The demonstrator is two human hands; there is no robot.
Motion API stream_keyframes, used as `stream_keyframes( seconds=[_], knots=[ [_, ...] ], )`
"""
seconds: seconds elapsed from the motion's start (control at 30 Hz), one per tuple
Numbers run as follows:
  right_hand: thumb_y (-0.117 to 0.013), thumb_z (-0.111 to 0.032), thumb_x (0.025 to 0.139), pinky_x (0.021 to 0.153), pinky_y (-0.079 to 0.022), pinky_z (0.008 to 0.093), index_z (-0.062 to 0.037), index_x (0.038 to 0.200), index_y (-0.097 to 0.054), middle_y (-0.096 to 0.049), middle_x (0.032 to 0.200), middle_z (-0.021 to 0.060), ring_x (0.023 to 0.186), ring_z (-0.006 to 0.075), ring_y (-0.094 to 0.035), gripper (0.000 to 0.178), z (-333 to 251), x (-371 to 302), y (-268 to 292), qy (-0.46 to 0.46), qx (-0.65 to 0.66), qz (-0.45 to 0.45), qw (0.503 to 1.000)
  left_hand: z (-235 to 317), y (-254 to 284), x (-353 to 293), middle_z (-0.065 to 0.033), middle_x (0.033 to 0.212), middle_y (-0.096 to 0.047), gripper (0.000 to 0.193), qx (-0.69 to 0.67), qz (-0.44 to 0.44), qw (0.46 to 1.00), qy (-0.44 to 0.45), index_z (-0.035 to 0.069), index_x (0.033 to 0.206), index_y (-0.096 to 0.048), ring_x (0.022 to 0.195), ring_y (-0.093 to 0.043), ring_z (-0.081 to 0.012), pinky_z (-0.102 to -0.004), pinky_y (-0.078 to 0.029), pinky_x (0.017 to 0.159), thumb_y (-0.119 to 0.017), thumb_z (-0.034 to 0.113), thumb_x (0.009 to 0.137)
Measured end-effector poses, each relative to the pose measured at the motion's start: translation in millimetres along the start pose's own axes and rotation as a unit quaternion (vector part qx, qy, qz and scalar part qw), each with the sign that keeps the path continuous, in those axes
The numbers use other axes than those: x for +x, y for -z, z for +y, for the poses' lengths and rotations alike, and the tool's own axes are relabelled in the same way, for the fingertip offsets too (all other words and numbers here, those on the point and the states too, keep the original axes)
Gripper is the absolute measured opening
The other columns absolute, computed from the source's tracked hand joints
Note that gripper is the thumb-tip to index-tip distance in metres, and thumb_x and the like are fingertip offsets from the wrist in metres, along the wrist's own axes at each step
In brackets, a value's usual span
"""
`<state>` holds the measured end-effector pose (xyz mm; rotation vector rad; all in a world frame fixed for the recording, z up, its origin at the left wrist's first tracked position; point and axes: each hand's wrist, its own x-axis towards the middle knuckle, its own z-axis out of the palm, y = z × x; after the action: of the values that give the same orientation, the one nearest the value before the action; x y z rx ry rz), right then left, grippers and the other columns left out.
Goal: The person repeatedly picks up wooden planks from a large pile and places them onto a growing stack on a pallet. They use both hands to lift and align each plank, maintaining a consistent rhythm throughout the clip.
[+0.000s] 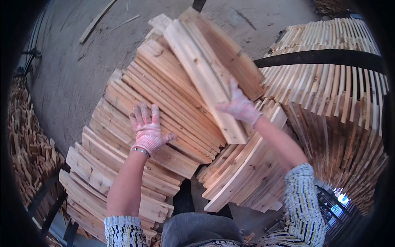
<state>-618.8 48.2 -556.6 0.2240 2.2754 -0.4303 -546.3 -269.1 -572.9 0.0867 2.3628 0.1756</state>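
Observation:
My left hand (148, 131), in a pink-stained white knit glove, lies with fingers spread over a stack of pale wooden boards (160, 99). My right hand (242, 108), gloved alike and a little blurred, grips the right edge of a long wooden board (201, 78), its thumb over the top face. That board lies slantwise on the stack, its near end past the boards below. Beyond it leans a wider, browner board (228, 49). Another group of boards (247, 173) lies under my right forearm. The undersides of the right fingers are hidden.
To the right stands a tall pile of thin slats (333, 86) with a black bar (321, 59) across it. More wood pieces (31, 140) are heaped at the far left. A loose strip (96, 22) lies on the dusty floor (74, 66). Dark metal rails (49, 206) are at lower left.

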Motion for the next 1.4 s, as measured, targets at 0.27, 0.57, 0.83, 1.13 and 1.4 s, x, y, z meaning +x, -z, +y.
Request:
stream_keyframes(
  seconds=[0.27, 0.57, 0.83, 1.13, 1.4],
  knots=[
    [-0.081, -0.055, 0.075, 0.119, -0.033, 0.0401, -0.0055, 0.162, -0.002, -0.030, 0.158, 0.0307, 0.146, 0.0399, -0.036, 0.128, -28.8, -17.2, 13.5, -0.019, 0.029, -0.033, 0.999, 0.0, -0.9, 0.5, -0.0336, 0.164, 0.001, 0.138, 0.021, 0.004, 1.000, 0.012, 0.004, 0.161, -0.009, 0.152, 0.006, -0.0516, -0.0632, -0.001, 0.121, -0.077, 0.077, 0.064],
    [-0.088, -0.042, 0.076, 0.122, -0.026, 0.0364, -0.0025, 0.162, -0.006, -0.024, 0.164, 0.0192, 0.150, 0.0247, -0.027, 0.126, 30.6, -202.6, -56.8, 0.090, 0.696, -0.157, 0.695, 4.5, 15.4, 2.0, -0.0345, 0.164, 0.000, 0.136, 0.074, -0.033, 0.996, 0.028, 0.006, 0.162, -0.005, 0.152, 0.004, -0.0528, -0.0624, -0.006, 0.122, -0.078, 0.071, 0.068],
    [-0.089, -0.030, 0.075, 0.121, -0.026, 0.0349, 0.0005, 0.161, -0.006, -0.030, 0.161, 0.0209, 0.147, 0.0255, -0.031, 0.124, 187.6, -422.2, -119.4, 0.010, 0.614, 0.024, 0.789, 23.1, -2.8, -5.1, -0.0272, 0.158, -0.036, 0.087, -0.258, 0.093, 0.962, -0.003, -0.009, 0.152, -0.034, 0.148, -0.032, -0.0350, -0.0400, -0.025, 0.122, -0.066, 0.048, 0.095],
    [-0.085, -0.033, 0.078, 0.122, -0.026, 0.0374, -0.0004, 0.161, -0.014, -0.030, 0.162, 0.0222, 0.150, 0.0327, -0.029, 0.114, 370.4, -463.5, -223.7, -0.114, 0.717, 0.154, 0.671, 291.7, -104.9, -169.2, -0.0201, 0.156, -0.037, 0.071, -0.300, 0.041, 0.873, -0.381, 0.001, 0.151, -0.039, 0.142, -0.039, -0.0326, -0.0425, -0.032, 0.119, -0.073, 0.005, 0.089],
    [-0.080, -0.045, 0.078, 0.117, -0.034, 0.0451, -0.0095, 0.161, -0.014, -0.037, 0.151, 0.0260, 0.139, 0.0403, -0.040, 0.112, 387.4, -445.8, -200.2, -0.321, 0.314, 0.208, 0.869, 434.5, -174.5, -144.5, -0.0257, 0.159, -0.030, 0.099, -0.020, -0.024, 0.940, -0.341, 0.004, 0.156, -0.029, 0.149, -0.026, -0.0406, -0.0475, -0.024, 0.122, -0.077, 0.051, 0.083]
  ],
)
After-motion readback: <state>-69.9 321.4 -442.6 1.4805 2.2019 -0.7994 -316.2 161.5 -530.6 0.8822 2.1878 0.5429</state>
